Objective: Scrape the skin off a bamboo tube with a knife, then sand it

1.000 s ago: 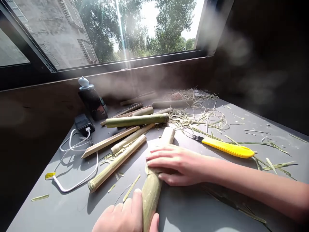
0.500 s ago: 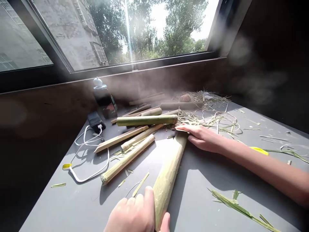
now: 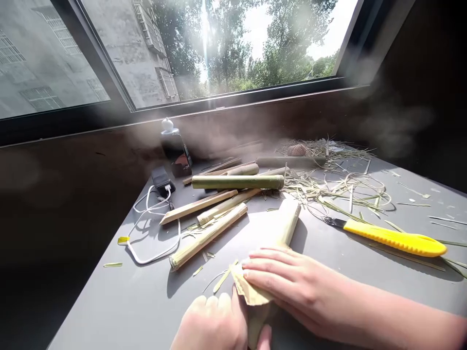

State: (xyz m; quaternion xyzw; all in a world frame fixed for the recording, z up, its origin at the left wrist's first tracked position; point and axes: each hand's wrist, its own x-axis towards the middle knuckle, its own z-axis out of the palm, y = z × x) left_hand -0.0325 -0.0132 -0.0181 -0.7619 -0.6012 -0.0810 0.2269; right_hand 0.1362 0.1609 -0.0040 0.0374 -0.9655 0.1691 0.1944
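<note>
My left hand (image 3: 215,321) is closed round the near end of a peeled bamboo piece (image 3: 290,221), which lies lengthwise away from me on the table. Over the middle of that bamboo, my right hand (image 3: 288,282) presses a creased yellowish sheet that looks like sandpaper (image 3: 251,291). Its fingers lie over the sheet, and the sheet's near edge curls up beside my left thumb. Both hide the bamboo's middle part. To the right of my right hand lies a yellow-handled tool (image 3: 394,237) with a dark end.
Several bamboo lengths lie at centre left, among them a green bamboo tube (image 3: 237,182) and a pale bamboo stick (image 3: 207,238). Bamboo shavings (image 3: 339,187) and a twine ball (image 3: 297,149) are at the back right. A white cable (image 3: 153,262) runs from a dark charger (image 3: 163,181) on the left.
My right hand has moved from the bamboo's far end back toward me, along with the sandpaper. The yellow-handled tool, mostly hidden by my forearm before, now shows. The view has shifted left.
</note>
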